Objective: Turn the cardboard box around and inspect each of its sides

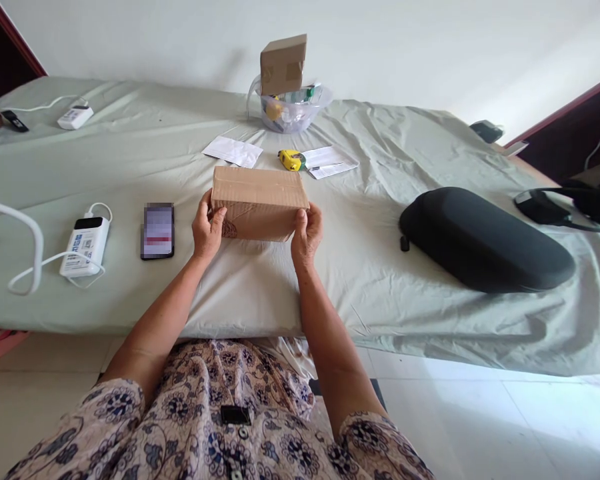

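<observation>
A closed brown cardboard box (259,200) lies on the pale green sheet (360,240) near the front edge of the bed. My left hand (207,230) grips its left end, fingers curled round the corner. My right hand (307,233) grips its right end in the same way. The box rests on the sheet between my two hands.
Left of the box lie a phone (157,231) and a white power bank (85,245) with cable. Behind are two papers (233,151), a yellow tape measure (291,159) and a clear bowl (290,110) with a second carton (283,63). A black case (485,238) lies right.
</observation>
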`<action>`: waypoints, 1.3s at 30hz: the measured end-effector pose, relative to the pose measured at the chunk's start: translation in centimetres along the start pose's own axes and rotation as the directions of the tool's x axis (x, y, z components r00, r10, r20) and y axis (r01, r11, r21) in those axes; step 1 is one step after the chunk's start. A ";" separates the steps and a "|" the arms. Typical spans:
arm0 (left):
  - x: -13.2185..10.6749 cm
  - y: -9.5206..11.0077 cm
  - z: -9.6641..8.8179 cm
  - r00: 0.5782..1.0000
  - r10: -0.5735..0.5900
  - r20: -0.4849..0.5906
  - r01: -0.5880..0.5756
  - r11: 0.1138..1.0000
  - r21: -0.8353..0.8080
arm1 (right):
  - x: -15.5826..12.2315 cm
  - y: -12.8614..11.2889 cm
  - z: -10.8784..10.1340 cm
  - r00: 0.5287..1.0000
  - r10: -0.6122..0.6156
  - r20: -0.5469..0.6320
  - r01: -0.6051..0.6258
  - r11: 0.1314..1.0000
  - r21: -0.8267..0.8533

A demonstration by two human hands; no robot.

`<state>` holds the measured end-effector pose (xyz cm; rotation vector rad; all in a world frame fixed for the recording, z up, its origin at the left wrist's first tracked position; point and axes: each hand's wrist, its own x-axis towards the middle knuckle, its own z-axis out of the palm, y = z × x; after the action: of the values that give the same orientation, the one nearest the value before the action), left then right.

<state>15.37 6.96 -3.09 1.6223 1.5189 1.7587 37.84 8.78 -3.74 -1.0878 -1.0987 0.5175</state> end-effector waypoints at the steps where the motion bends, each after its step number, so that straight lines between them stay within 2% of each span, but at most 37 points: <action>1: 0.0 -0.1 0.0 1.000 0.003 0.004 -0.003 1.000 0.010 | 0.1 0.0 0.0 1.000 0.004 0.008 -0.004 1.000 -0.008; 6: -0.2 0.2 0.0 1.000 0.023 0.018 -0.022 0.999 -0.029 | 0.3 -0.2 -0.5 1.000 -0.002 0.025 0.003 1.000 -0.028; 10: -0.3 0.5 0.0 0.999 0.038 0.000 -0.038 0.995 -0.087 | 0.3 -0.5 -1.1 0.996 -0.079 0.029 0.079 0.997 -0.021; 16: 0.0 0.1 -0.3 0.999 -0.001 -0.039 -0.001 0.999 -0.046 | 0.1 -0.6 -0.8 0.977 -0.097 0.191 0.090 0.995 0.045; 20: 0.1 0.0 -0.2 0.995 0.055 -0.086 -0.052 0.998 0.028 | 0.1 0.1 -0.8 0.969 -0.100 0.225 0.090 0.994 0.057; 25: -0.5 0.5 -0.1 0.995 0.094 0.040 -0.101 0.973 0.207 | 0.2 0.9 -0.7 0.948 -0.089 0.304 0.065 0.994 0.089; 29: -0.7 0.6 -0.1 0.989 0.134 0.067 -0.148 0.952 0.269 | 0.2 1.4 -0.3 0.921 -0.093 0.379 0.024 0.983 0.183; 36: -1.8 0.6 1.1 0.946 0.267 0.184 -0.304 0.926 0.222 | -0.2 1.6 -0.1 0.967 -0.131 0.220 0.113 0.989 0.091; 39: -2.2 0.7 1.7 0.928 0.325 0.183 -0.356 0.917 0.180 | -0.3 1.6 -0.1 0.974 -0.146 0.174 0.131 0.987 0.094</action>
<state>17.78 5.71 -4.04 2.1885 1.4603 1.6333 38.12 9.19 -5.32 -0.8983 -1.2914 0.5527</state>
